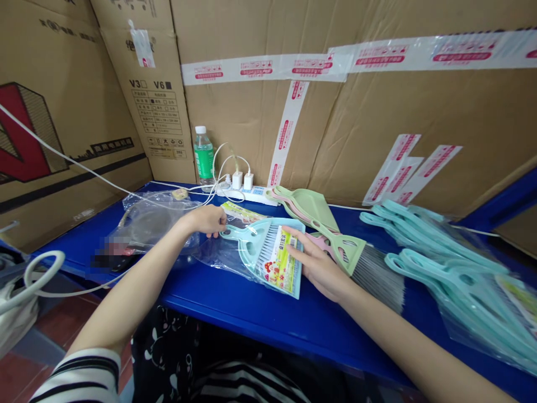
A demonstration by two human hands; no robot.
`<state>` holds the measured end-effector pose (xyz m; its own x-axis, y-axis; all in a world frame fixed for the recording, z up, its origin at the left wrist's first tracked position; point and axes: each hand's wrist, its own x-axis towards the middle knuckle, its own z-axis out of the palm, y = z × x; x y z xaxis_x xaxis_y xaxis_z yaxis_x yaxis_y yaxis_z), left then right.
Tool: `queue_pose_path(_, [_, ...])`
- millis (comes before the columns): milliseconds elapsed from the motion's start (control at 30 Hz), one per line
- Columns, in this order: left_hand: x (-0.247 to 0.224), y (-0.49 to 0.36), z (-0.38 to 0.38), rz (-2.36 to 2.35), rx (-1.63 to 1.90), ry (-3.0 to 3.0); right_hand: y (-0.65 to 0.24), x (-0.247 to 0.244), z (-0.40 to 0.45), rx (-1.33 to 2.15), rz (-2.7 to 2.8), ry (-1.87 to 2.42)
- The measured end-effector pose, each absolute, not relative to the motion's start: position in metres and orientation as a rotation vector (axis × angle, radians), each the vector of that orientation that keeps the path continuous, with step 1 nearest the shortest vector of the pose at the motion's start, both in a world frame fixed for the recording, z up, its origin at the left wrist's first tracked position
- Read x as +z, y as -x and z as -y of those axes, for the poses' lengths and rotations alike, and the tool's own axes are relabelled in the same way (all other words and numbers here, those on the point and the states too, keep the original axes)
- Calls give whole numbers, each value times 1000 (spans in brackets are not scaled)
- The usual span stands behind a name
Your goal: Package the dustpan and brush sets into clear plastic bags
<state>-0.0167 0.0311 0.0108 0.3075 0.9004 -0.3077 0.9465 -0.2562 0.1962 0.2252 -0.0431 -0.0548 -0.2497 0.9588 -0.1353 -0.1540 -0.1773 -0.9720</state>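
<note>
A light blue dustpan and brush set [253,246] lies over the blue table, partly in a clear plastic bag [218,257], with a yellow printed card [280,263] on its broad end. At the handle end, my left hand [210,219] is closed, its fingertips pinching at the handle; whether they also grip bag film I cannot tell. My right hand [318,261] grips the right edge of the set, fingers over the card and the thumb hidden. Just beyond it lie green and pink dustpans [312,207] and a green brush with grey bristles [377,277].
Bagged light blue dustpan sets [465,285] are piled at the right. Behind stand a green-labelled bottle [204,157] and a power strip [251,193] with chargers and white cables. More clear plastic [157,218] lies at the left. Large cardboard [251,33] walls the back.
</note>
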Motion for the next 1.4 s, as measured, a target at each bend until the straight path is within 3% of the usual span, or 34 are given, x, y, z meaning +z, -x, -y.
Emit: queue_pose_path(1400, [29, 23, -19, -2064, -558, -2334, -234, -59, 44, 1578, 1242, 1099])
